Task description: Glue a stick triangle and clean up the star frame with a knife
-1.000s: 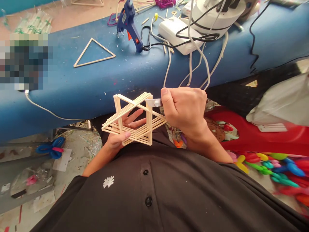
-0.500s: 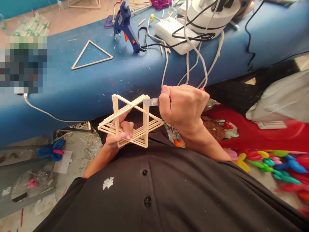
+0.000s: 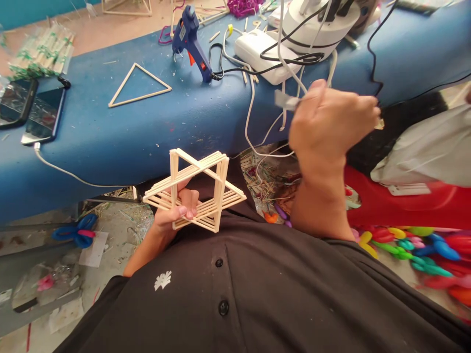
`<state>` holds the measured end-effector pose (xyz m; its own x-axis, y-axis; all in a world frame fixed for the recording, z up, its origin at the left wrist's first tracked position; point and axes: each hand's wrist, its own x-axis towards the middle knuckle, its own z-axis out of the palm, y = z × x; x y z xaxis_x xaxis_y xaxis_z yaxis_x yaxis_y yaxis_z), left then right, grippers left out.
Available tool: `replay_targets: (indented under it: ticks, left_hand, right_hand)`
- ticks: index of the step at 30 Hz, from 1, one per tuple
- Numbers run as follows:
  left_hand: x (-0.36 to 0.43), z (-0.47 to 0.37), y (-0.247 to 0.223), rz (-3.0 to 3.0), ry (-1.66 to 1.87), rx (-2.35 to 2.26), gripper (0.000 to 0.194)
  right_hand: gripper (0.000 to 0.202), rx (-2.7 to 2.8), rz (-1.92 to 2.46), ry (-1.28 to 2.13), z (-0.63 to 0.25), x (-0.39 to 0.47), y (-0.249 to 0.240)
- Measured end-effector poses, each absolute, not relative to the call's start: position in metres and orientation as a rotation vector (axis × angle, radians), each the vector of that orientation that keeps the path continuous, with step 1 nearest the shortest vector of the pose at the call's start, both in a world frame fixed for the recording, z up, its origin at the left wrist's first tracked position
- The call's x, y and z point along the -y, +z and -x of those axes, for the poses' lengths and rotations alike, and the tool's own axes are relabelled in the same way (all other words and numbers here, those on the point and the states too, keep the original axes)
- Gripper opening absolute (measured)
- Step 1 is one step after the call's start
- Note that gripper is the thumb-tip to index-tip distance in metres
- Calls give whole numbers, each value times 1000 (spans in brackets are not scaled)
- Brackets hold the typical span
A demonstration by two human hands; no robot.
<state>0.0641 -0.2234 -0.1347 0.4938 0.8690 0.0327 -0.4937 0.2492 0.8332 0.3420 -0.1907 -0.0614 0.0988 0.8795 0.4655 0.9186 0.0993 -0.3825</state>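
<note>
My left hand (image 3: 180, 206) grips the lower left side of a star-shaped frame (image 3: 220, 184) built from stacked pale wooden sticks, with the fingers reaching inside it. The star is held over my lap, in front of the table edge. Up and to the right, my right hand (image 3: 331, 122) is closed around a utility knife whose handle is hidden in the fist. Its blade (image 3: 285, 100), a little blurred, points left and is apart from the star. A flat triangle of sticks (image 3: 142, 99) lies on the table.
On the blue table (image 3: 121, 142) are a blue glue gun (image 3: 195, 44), a white power strip (image 3: 257, 54), looping cables, two phones (image 3: 46, 115) and bundled sticks (image 3: 44, 51). A red chair (image 3: 390, 211) and balloons (image 3: 412, 250) are at the right.
My right hand has moved up and right with the knife, taking the blade off the star's upper right corner. The star has shifted slightly down and left in my left hand.
</note>
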Motion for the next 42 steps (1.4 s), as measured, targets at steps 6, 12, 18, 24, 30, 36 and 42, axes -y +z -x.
replay_targets:
  ticks: [6, 12, 18, 24, 30, 36, 42]
  left_hand:
    - [220, -70, -132, -911, 985, -532, 88]
    - [223, -74, -136, -961, 1016, -559, 79]
    - [226, -66, -145, -1092, 1031, -590, 26]
    - [229, -64, -148, -1242, 996, -648, 29]
    - [227, -71, -145, -1102, 974, -594, 31]
    - [221, -76, -147, -990, 932, -511, 57]
    - [218, -78, -145, -944, 888, -525, 83]
  right_hand:
    - [57, 1682, 1756, -33, -349, 229, -66]
    - [41, 1724, 1475, 263, -317, 233, -72]
    - [11, 1565, 1324, 294, -296, 231, -78]
    - [15, 1563, 1416, 355, -307, 228, -76]
    - [16, 1414, 1298, 785, -316, 218, -76]
    - [25, 1248, 1196, 1093, -320, 216, -84]
    - [33, 1158, 1235, 1037, -327, 209, -90]
